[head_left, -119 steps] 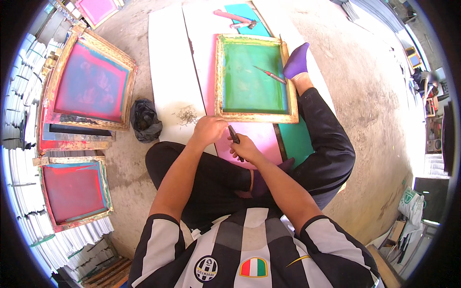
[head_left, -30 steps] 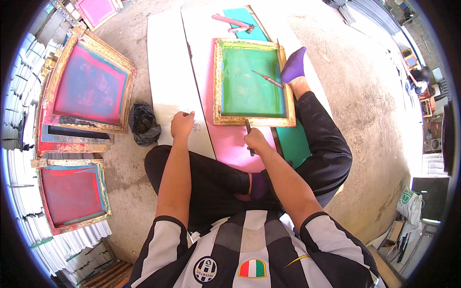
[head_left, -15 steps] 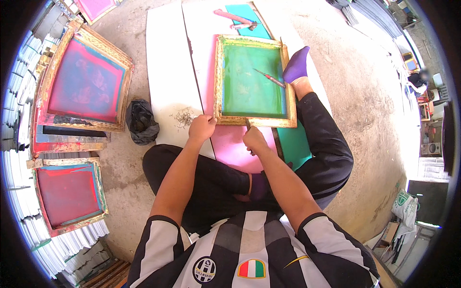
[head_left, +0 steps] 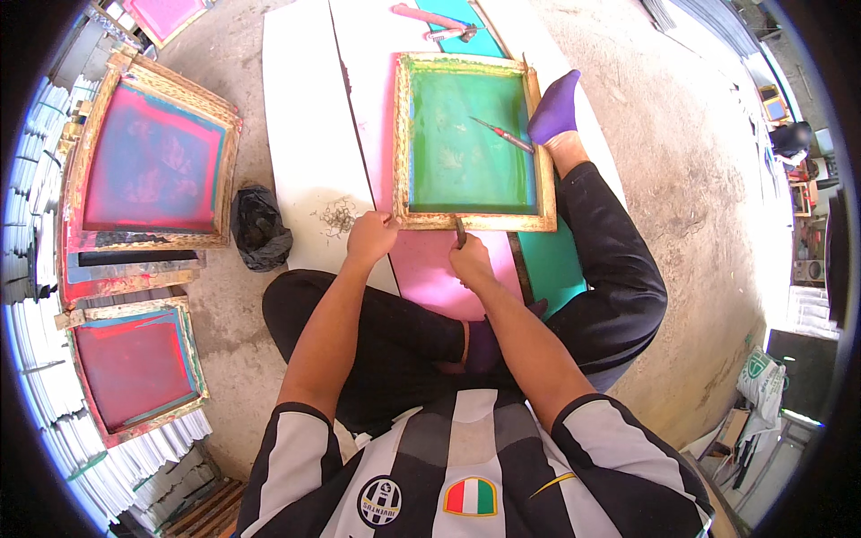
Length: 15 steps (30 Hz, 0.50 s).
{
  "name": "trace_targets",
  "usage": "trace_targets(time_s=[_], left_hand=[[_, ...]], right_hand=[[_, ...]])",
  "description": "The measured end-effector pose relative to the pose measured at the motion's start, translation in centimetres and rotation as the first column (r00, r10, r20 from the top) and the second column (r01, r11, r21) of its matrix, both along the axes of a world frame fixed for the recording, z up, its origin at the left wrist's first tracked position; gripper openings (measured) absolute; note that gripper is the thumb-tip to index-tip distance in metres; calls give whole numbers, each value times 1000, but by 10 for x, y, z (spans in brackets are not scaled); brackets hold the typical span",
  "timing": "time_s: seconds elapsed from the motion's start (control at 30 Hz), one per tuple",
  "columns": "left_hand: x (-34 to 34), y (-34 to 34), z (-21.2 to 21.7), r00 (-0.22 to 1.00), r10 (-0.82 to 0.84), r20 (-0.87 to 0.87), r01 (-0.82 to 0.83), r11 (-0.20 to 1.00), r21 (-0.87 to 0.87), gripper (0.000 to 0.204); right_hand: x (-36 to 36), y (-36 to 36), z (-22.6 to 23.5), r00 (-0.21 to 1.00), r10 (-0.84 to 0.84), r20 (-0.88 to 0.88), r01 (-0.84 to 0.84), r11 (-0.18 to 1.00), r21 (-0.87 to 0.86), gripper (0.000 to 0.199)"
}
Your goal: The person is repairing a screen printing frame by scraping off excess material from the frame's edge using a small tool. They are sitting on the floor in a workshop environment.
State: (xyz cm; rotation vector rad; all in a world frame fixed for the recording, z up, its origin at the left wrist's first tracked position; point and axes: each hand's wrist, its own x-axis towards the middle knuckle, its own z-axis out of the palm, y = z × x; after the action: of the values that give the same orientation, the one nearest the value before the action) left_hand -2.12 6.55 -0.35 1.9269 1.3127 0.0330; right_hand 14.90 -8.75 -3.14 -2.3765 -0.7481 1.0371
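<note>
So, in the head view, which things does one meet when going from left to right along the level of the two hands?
Red screen frame → black bag → white board → left hand → right hand with a dark tool → teal sheet → black trouser leg.

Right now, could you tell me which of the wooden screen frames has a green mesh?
The frame both hands touch, on the white board; the left-side frames have red-pink mesh.
</note>
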Motion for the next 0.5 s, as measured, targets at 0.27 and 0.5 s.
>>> trace_targets(time_s=[0.27, 0.5], left_hand=[[-12, -3, -10, 984, 78, 159, -89, 994, 67, 42], [-14, -4, -22, 975, 59, 216, -69, 997, 41, 40]], right_hand=[[2, -13, 16, 952, -63, -298, 92, 992, 84, 25], [20, -8, -13, 931, 46, -363, -10, 995, 100, 23]])
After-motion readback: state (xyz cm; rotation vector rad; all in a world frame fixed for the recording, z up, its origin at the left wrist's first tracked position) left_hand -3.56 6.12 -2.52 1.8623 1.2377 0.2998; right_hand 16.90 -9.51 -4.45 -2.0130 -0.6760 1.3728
